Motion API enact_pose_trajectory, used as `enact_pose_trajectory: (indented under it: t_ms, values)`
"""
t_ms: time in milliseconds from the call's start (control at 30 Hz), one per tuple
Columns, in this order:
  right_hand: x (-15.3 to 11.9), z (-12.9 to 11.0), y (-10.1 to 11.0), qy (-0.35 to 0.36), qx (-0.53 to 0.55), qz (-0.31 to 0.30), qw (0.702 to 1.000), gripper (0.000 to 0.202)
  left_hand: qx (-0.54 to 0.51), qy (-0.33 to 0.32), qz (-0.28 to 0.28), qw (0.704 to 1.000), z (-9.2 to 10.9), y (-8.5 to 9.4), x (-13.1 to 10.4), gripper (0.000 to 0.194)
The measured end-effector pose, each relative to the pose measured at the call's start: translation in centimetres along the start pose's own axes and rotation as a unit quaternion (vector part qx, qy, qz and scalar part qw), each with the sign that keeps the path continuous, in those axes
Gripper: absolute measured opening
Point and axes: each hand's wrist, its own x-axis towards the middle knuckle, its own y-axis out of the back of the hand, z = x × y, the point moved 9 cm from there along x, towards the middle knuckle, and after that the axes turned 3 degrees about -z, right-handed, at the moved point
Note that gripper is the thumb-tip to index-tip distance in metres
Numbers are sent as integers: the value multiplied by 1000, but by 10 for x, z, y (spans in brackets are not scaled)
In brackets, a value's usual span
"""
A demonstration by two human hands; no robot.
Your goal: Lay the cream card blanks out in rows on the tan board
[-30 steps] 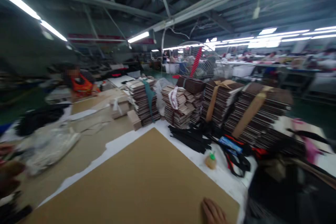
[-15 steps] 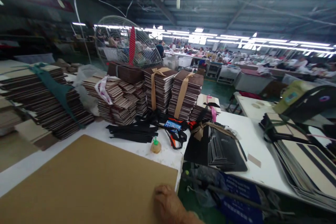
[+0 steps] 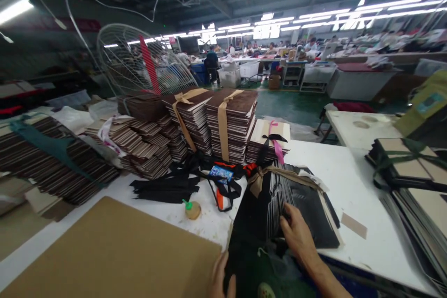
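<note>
A large brown board (image 3: 115, 251) lies flat on the white table at the lower left. My left hand (image 3: 220, 278) is at the board's right edge, with its fingers apart and its lower part cut off by the frame. Farther right, my right hand (image 3: 297, 232) reaches over a tied stack of black panels (image 3: 310, 214). Its thumb and forefinger are apart and touch the fanned edges of the stack; I see nothing held between them. A tan cloth strip (image 3: 256, 181) is knotted around this stack.
Bundled stacks of brown panels (image 3: 232, 125) line the table's back. Black strips (image 3: 165, 188), a small round bottle with a green tip (image 3: 192, 209) and orange-black straps (image 3: 223, 195) lie before them. A large fan (image 3: 146, 60) stands behind. More panels (image 3: 422, 209) are at right.
My right hand has left the brown board and moved right onto the black stack. My left hand has come into view at the board's edge. The view has turned right.
</note>
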Motion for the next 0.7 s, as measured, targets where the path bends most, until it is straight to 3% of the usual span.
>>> enact_pose_trajectory:
  t_ms: [100, 167, 267, 433, 700]
  values:
    - [11, 12, -2, -4, -47, -26, 999, 50, -8, -77, -53, 996, 62, -30, 46, 51]
    - [12, 12, -2, 0, -73, -36, 997, 49, 12, -89, -64, 994, 94, -41, 75, 55]
    - [9, 5, -3, 35, -113, -44, 992, 46, 52, -57, -83, 994, 119, -54, 108, 60]
    - [10, -2, -4, 44, -145, -40, 988, 47, 79, -7, -99, 992, 115, -69, 129, 62]
    - [29, 6, -10, -23, -74, -52, 996, 54, 73, 10, -92, 993, 95, -70, 147, 59]
